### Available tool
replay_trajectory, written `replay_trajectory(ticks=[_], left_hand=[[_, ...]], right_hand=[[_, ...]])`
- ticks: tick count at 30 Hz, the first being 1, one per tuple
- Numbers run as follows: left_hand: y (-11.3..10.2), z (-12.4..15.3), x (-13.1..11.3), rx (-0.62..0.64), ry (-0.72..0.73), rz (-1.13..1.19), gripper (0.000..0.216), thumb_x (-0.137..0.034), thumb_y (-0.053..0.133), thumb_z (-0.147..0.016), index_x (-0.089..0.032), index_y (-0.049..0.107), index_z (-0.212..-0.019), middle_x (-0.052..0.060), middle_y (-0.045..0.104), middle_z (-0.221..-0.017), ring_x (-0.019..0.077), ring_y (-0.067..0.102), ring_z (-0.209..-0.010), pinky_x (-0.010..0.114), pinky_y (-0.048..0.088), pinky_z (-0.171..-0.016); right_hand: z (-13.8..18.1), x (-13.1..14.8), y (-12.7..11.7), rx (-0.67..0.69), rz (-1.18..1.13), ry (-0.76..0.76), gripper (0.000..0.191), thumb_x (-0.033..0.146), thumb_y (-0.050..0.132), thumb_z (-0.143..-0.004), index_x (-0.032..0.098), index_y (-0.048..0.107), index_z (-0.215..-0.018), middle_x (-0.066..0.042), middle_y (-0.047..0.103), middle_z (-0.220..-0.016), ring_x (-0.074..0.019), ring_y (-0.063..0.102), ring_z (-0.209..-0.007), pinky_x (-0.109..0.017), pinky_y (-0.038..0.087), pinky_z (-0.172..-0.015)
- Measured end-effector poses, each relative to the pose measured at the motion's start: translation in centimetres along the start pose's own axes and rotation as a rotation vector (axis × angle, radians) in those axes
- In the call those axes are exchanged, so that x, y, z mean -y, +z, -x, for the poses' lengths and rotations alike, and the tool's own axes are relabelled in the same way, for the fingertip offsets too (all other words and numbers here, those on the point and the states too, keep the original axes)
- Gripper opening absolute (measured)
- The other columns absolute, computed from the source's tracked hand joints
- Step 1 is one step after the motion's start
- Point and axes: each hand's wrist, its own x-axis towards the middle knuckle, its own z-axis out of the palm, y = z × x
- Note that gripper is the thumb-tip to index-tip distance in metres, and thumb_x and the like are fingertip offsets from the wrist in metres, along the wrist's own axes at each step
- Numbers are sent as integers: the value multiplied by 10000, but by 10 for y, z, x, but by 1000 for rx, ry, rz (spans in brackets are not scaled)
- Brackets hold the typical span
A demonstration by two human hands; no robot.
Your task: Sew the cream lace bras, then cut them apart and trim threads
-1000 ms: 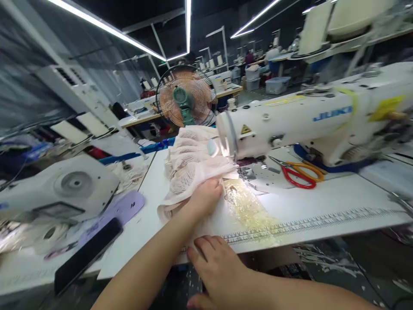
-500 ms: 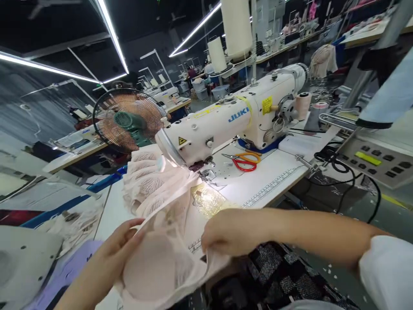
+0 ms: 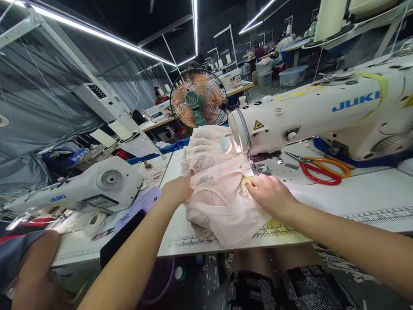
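Observation:
A pale pink lace bra (image 3: 232,224) lies on the machine table, its fabric leading up to the needle area of a white sewing machine (image 3: 309,116). My left hand (image 3: 178,189) grips the left edge of the bra, its fingertips partly hidden in the cloth. Close to the presser foot (image 3: 260,168), my right hand (image 3: 272,193) has curled fingers closed on the right edge of the fabric. More pale pink lace pieces (image 3: 206,148) lie bunched in a row behind the bra, left of the machine head.
Orange-and-red-handled scissors (image 3: 319,168) lie right of the needle area. A fan (image 3: 198,99) stands behind the table. At left are another sewing machine (image 3: 97,185), a purple card (image 3: 137,211), a dark flat object (image 3: 121,241) and a co-worker's arm (image 3: 38,262).
My view has turned left. The bra cup that was held up near me now lies lower, on the table. My right hand has moved forward to the presser foot, my left to the cloth's far-left edge.

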Motion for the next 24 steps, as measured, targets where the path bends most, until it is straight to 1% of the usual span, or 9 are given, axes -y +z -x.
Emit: replay_trajectory(ticks=[3,5,7,9,13,16,18,21,24], left_hand=[[-7,2,-34,-77,95,-67,186,-167,425,-849,-134,563,-970,140,579,-1073,271,581,-979,387,456,-812],[4,-2,-64,-41,268,-56,174,-181,453,-851,-182,573,-978,81,585,-1092,209,594,-956,300,462,-806],[22,-14,-91,-22,498,-57,252,-158,478,-831,-220,556,-1063,56,563,-1172,181,596,-964,254,464,-789],[41,-34,-110,-38,599,-68,278,-178,480,-836,-202,552,-1103,74,568,-1179,201,593,-985,265,467,-789],[58,-80,-130,-85,455,-23,347,-306,348,-917,-120,603,-1060,142,626,-1070,261,599,-996,329,467,-804],[53,-106,-136,-78,349,29,383,-340,349,-910,-114,630,-1039,148,658,-1019,266,626,-945,333,476,-773],[44,-114,-137,-79,332,54,349,-332,409,-881,-127,622,-1066,134,656,-1051,262,625,-947,320,478,-760],[27,-104,-130,-95,379,59,331,-283,395,-881,-132,603,-1090,126,643,-1084,248,616,-955,305,477,-753],[15,-68,-120,-71,485,20,297,-246,387,-880,-123,639,-978,122,659,-989,241,622,-901,318,482,-745]], right_hand=[[11,8,8,-48,58,24,220,-36,503,-695,163,597,-688,-67,602,-661,-194,557,-625,-279,297,-489],[22,14,17,-76,80,4,156,25,550,-722,166,616,-711,-51,594,-627,-187,546,-583,-283,322,-484],[31,19,26,-119,102,-32,118,135,575,-778,144,649,-870,-80,634,-732,-213,577,-675,-299,387,-551],[34,20,35,-157,122,-72,248,224,579,-807,113,633,-1022,-128,659,-896,-248,594,-821,-333,428,-669],[25,9,42,-178,160,-122,282,261,562,-831,117,625,-1066,-156,640,-1085,-266,557,-1014,-365,388,-843],[12,-5,39,-159,187,-82,229,247,565,-834,146,637,-1027,-139,632,-1105,-270,539,-1025,-365,378,-784],[4,-14,35,-139,206,-33,183,213,574,-824,160,648,-983,-130,643,-1045,-270,553,-941,-361,364,-707],[-5,-23,31,-101,218,7,157,149,570,-807,170,654,-938,-99,648,-882,-246,548,-801,-344,326,-637],[-10,-25,31,-78,199,16,157,128,536,-813,167,651,-912,-85,637,-822,-232,529,-769,-332,306,-622]])
